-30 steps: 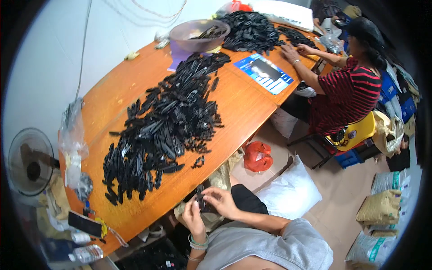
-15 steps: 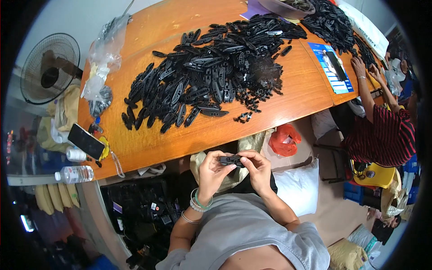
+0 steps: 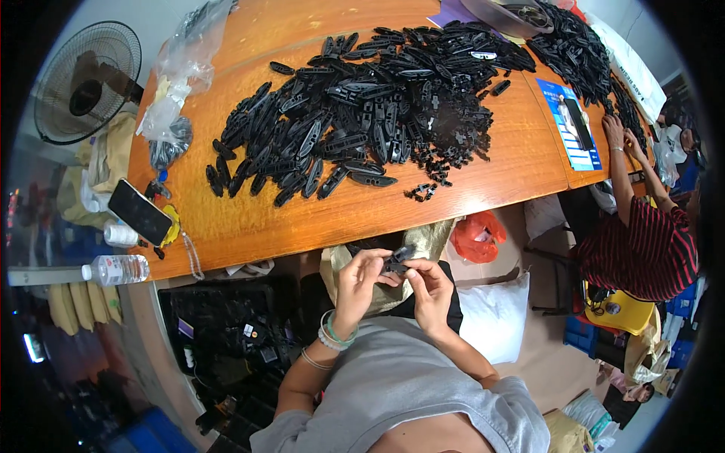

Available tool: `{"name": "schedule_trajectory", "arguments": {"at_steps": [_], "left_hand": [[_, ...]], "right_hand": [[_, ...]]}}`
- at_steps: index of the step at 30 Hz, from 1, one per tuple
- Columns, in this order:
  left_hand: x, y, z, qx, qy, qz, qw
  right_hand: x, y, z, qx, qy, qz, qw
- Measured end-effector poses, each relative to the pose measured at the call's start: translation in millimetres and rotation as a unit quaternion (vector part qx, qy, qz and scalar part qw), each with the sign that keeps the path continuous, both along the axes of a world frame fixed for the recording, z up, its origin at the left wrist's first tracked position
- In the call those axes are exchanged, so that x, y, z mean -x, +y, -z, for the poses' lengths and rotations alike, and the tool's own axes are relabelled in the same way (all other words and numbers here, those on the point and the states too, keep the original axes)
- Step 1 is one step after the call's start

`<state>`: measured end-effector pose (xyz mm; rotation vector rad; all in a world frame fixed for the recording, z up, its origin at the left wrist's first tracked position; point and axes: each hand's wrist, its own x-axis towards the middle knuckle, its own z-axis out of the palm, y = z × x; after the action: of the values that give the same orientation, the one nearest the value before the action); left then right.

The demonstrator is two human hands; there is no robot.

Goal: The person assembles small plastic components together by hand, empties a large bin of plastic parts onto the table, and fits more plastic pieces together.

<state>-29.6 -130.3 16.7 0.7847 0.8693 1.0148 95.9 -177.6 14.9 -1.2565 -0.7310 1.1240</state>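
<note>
While both hands are meeting just below the near edge of the long orange-brown wooden table (image 3: 302, 219), the left hand (image 3: 359, 281) and the right hand (image 3: 429, 285) are pinching one small black plastic clip part (image 3: 397, 260) between their fingertips — each hand closed on an end of it, so that it is sitting level between them, over the lap and close to the body, probably to keep it where the eyes and thumbs can work on it. It is looking short, dark and moulded, with a slightly glossy upper face; finer detail is too small to tell. Beaded bracelets are circling the left wrist. On the table above, a broad heap of elongated black plastic pieces (image 3: 362, 113) is lying within easy reach, with a few small stray bits (image 3: 420, 192) lying apart near the table's edge. A black phone (image 3: 140, 212) is resting at the left end, near crumpled clear plastic bags (image 3: 177, 75) and, below the table's corner, a clear water bottle (image 3: 117, 269). Farther right, another person in a red-and-black striped top (image 3: 642, 249) is reaching both arms to a second dark pile — well apart from these hands.
</note>
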Motion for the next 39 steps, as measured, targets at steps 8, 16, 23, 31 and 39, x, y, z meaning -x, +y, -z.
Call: {"name": "schedule_trajectory", "arguments": {"at_steps": [8, 16, 23, 31, 39], "left_hand": [[17, 0, -9, -0.073, 0.092, 0.1, 0.988], [19, 3, -15, -0.004, 0.049, 0.111, 0.993], [20, 2, -15, 0.013, 0.034, 0.125, 0.991], [23, 1, -12, 0.024, 0.041, 0.132, 0.99], [22, -3, -4, 0.03, 0.041, 0.129, 0.99]], "right_hand": [[-15, 18, -17, -0.11, -0.256, -0.019, 0.96], [-16, 15, -13, -0.138, -0.315, -0.033, 0.939], [-19, 14, -6, -0.11, -0.293, -0.055, 0.948], [-16, 13, -7, -0.089, -0.272, -0.061, 0.956], [-13, 12, -5, -0.07, -0.194, -0.063, 0.976]]}}
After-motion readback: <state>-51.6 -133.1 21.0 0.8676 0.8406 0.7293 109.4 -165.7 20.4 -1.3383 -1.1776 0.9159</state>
